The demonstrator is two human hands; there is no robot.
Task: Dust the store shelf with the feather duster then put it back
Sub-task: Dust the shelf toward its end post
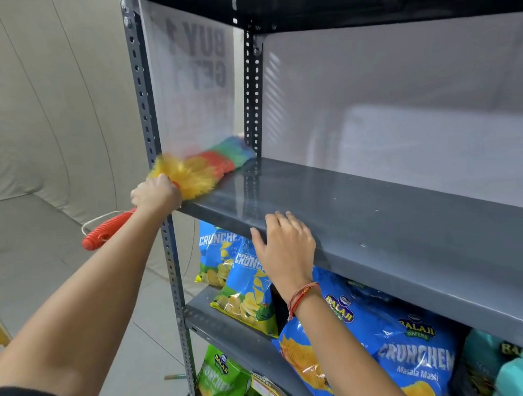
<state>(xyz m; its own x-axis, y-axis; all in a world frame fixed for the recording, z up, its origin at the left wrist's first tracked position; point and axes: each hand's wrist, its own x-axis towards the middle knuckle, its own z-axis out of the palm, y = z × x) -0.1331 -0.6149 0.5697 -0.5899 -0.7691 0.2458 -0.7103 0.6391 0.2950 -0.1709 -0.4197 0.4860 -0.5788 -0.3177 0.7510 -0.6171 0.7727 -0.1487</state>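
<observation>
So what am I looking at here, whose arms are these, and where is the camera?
No machine here: a person wears a camera on the head, so you see their own bare arms from above. The left hand grips a rainbow-coloured feather duster with a red ribbed handle, its head lying on the left end of the grey metal shelf. The right hand rests open on that shelf's front edge. Nothing else lies on it. Blue and green crisp bags fill the shelves below.
</observation>
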